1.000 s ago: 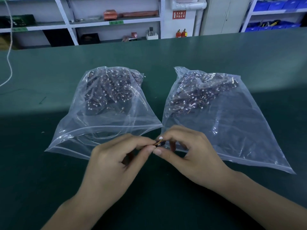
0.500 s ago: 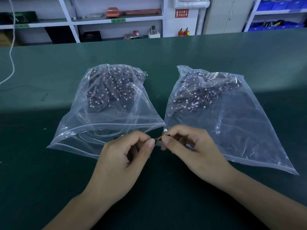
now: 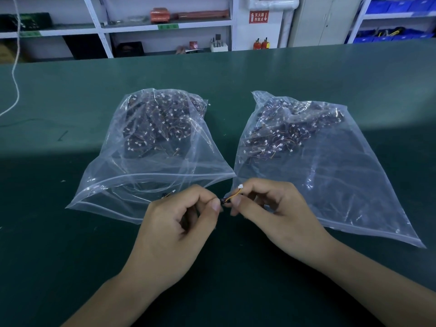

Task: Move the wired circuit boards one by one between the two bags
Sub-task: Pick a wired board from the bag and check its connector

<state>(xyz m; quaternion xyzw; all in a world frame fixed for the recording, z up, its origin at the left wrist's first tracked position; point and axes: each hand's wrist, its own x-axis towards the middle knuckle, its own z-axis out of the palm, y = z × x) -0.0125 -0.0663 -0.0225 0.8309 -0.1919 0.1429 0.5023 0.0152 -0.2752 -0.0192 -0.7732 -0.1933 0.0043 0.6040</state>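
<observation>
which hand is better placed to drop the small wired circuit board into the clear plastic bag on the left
Probably the left hand. It pinches the small wired circuit board together with the right hand, and it sits right at the gaping mouth of the left clear plastic bag.

Both hands [image 3: 179, 223] [image 3: 271, 213] fingertip to fingertip, pinching.

An electronics workshop: green workbench [image 3: 330, 74], parts shelving [image 3: 165, 24], blue bins [image 3: 389, 7].

I see my left hand [image 3: 174, 223] and right hand [image 3: 271, 213] bare, no gloves, rings or watch; both forearms bare, no sleeves showing.
</observation>
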